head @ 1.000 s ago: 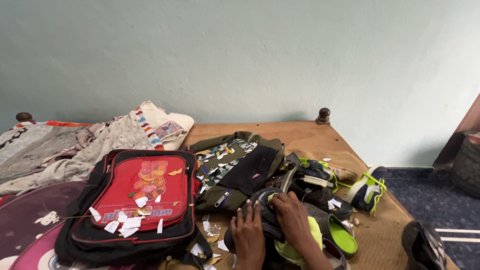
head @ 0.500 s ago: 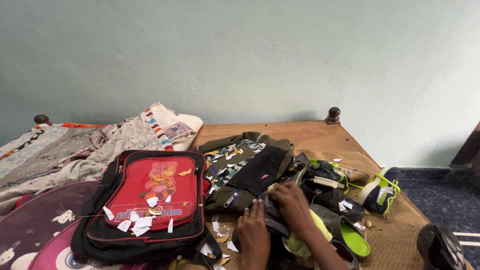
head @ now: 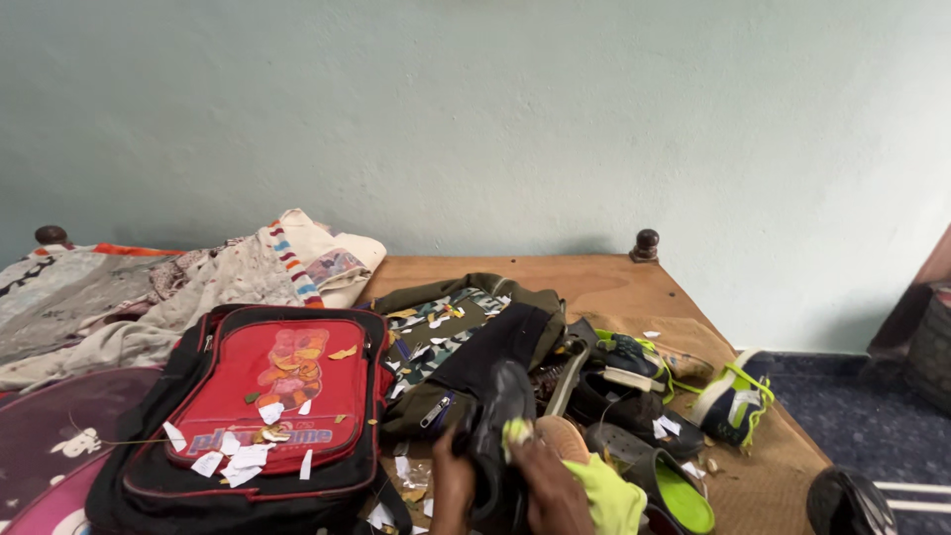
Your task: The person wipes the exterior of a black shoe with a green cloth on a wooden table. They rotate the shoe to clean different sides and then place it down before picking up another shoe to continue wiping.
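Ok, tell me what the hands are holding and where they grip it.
Both hands hold a black shoe, raised on edge. The left hand grips its lower left side; the right hand grips its lower right side, with a yellow-green cloth beside it.

A backpack (head: 263,416) strewn with paper scraps (head: 238,458) is laid on the wooden bed (head: 594,282), with a bundled cloth (head: 178,287) behind it and a jacket (head: 461,342) to its right. Right of the jacket, shoes (head: 634,381) are piled, and a shoe (head: 500,436) is held upright between both hands in front of the jacket.
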